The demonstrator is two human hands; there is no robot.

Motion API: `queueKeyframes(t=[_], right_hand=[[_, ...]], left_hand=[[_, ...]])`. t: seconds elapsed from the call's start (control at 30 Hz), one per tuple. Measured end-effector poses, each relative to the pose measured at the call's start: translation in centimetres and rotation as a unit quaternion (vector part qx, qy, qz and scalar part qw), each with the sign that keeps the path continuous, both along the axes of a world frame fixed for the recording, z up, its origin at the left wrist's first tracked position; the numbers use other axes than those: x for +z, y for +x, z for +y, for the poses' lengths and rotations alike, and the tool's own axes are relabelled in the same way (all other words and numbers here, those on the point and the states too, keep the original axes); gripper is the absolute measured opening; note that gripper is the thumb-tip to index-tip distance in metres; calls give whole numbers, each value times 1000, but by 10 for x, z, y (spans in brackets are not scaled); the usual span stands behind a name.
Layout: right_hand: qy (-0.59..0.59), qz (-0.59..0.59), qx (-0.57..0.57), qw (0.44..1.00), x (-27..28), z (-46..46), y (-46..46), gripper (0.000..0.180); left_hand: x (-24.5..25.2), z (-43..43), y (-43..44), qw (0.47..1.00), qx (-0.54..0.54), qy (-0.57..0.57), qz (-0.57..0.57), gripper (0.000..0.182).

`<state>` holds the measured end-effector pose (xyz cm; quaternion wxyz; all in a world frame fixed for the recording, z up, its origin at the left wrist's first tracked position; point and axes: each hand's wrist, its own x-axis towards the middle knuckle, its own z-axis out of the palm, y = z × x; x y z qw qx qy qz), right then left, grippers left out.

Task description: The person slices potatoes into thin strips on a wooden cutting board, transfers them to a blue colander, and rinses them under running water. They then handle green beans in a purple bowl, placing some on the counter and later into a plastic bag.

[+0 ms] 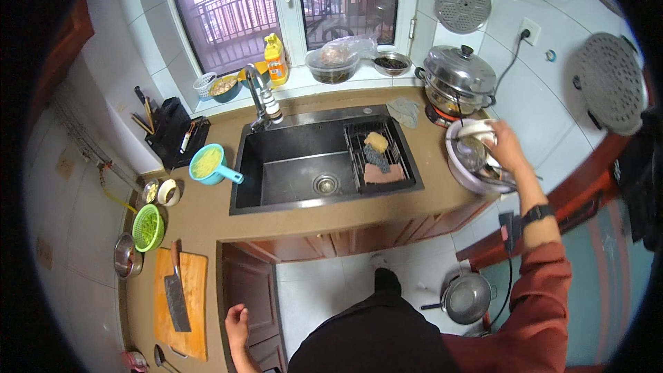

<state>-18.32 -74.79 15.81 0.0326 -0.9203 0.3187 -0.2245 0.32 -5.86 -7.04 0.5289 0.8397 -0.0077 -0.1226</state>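
My right hand (503, 146) grips the rim of a white bowl (477, 128) in a light-coloured plastic basin (456, 170) at the counter's right end. Other dishes and utensils, partly covered by the hand, crowd the basin, among them a metal ladle or bowl-shaped piece (471, 153). My left hand (238, 324) hangs beside the left counter's edge, empty, its fingers loosely bent. Nearest to it is a wooden cutting board (199, 290), on which a cleaver (177, 303) lies flat.
A black sink (290, 181) has a rack holding a sponge (376, 142) and cloths. A lidded steamer pot (461, 75) stands behind the basin. Left are a blue strainer (217, 178), a green basket (148, 228) and a knife block (168, 124). A wok (466, 298) is low at right.
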Motion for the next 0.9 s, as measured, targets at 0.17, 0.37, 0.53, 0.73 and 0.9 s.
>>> queueKeyframes(t=[0.17,0.37,0.53,0.73,0.9], right_hand=[[-64,-55,-22,996,58,-155,109,44],[-37,4,-117,992,61,-281,188,61],[9,40,-140,989,29,-359,216,81],[-24,78,-111,990,13,-425,234,57],[-33,29,-78,996,17,-466,227,48]], left_hand=[[3,-55,-5,985,138,-46,95,16],[37,-150,11,980,159,88,75,21],[68,-192,11,971,130,192,55,26],[84,-229,0,966,177,185,31,25],[95,-248,9,961,157,221,63,27]])
